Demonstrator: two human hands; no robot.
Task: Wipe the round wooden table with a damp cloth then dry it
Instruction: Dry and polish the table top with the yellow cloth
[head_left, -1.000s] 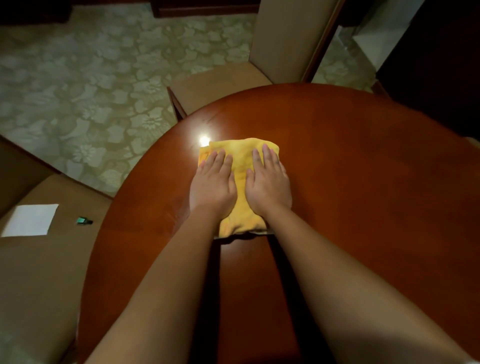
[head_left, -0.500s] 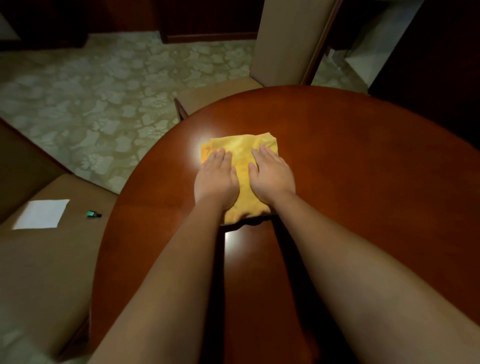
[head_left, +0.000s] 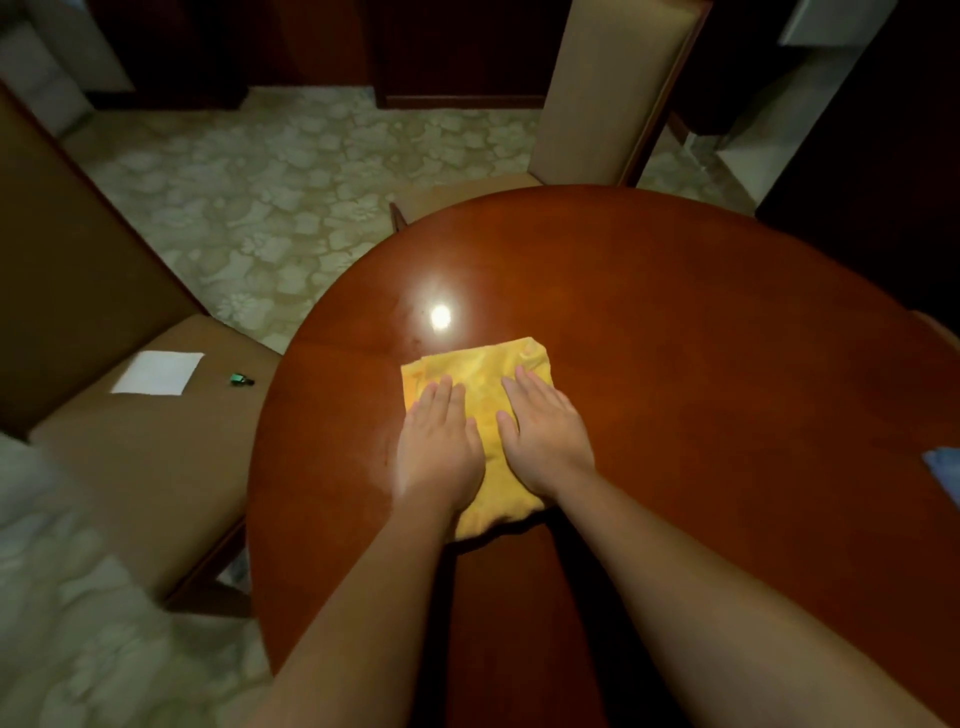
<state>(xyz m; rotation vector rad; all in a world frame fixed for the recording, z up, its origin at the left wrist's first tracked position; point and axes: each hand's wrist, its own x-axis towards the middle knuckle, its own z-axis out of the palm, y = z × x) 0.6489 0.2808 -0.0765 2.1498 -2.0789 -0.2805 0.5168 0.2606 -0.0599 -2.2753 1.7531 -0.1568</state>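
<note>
A folded yellow cloth (head_left: 480, 371) lies flat on the round reddish-brown wooden table (head_left: 701, 338), left of its middle. My left hand (head_left: 439, 449) presses on the cloth's left half with straight fingers. My right hand (head_left: 545, 434) presses flat on the right half beside it. The cloth's near end is partly hidden under both palms. A bright lamp glare shows on the tabletop just beyond the cloth.
A beige chair (head_left: 156, 467) at the left carries a white paper (head_left: 158, 372) and a small green object (head_left: 240, 380). Another beige chair (head_left: 608, 88) stands at the table's far side. A blue thing (head_left: 943, 467) peeks in at the table's right edge. Patterned carpet covers the floor.
Both hands have drawn the cloth back toward me across the table, off the glare spot. The view has tilted up, showing more floor and chairs.
</note>
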